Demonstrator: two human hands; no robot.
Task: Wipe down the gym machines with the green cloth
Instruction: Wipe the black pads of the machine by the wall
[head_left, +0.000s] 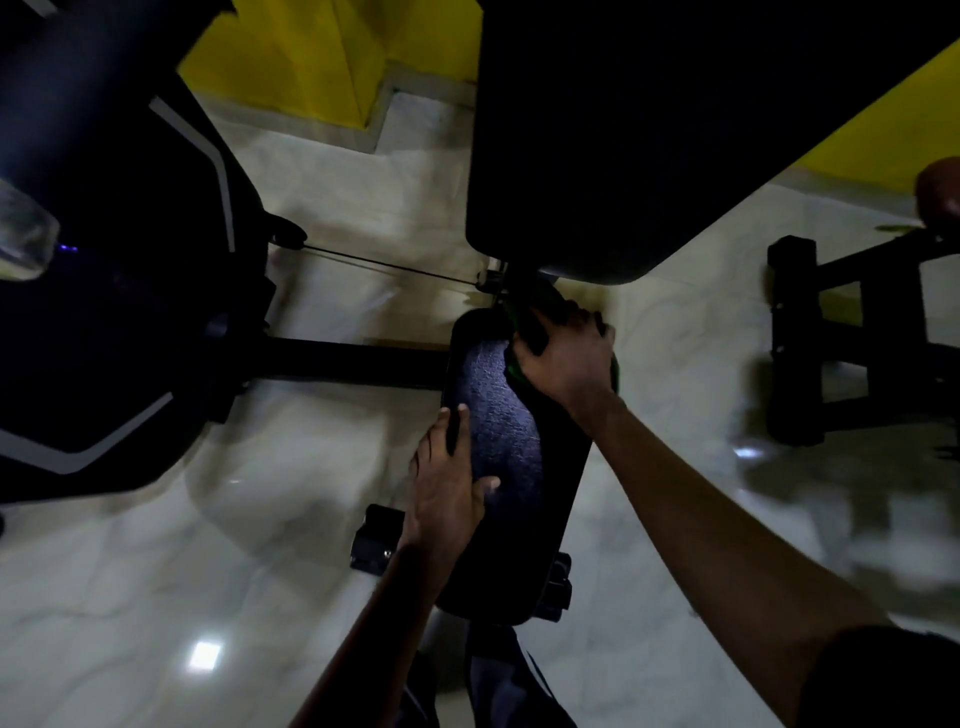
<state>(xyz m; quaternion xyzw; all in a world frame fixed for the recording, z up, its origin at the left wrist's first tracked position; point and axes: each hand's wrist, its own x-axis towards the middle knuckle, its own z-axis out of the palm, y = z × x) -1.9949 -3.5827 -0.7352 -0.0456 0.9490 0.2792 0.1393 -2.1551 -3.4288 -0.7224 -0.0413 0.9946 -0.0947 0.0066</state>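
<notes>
Flooring (156, 597) of pale, glossy marble pattern fills most of the view, with a yellow wall (291, 52) along the far side. A big dark machine housing (104, 286) with grey stripes takes up the left. A broad black back pad (623, 130) hangs over the top centre. A black metal frame (857, 338) stands well apart at the right. A thin cable (389, 267) runs from the housing toward the base of the back pad.

Below the back pad lies the long black seat pad (504, 457), its textured top catching a patch of light.

Both bare forearms reach forward from the lower edge of the view. The right arm stretches out nearly straight, from the lower right corner to the far end of the seat pad. There the right hand (563, 358) is knuckles-up, with its fingers curled down and clamped on the green cloth (511, 370). The cloth is bunched beneath the palm, pressed against the pad's far end just below the back pad. Only green slivers of it show at the hand's left edge.

The left arm comes up from the bottom centre. The left hand (444, 483) grips the pad's left edge midway along. Its fingers lie close together down the side and its thumb is hooked over the top surface.
</notes>
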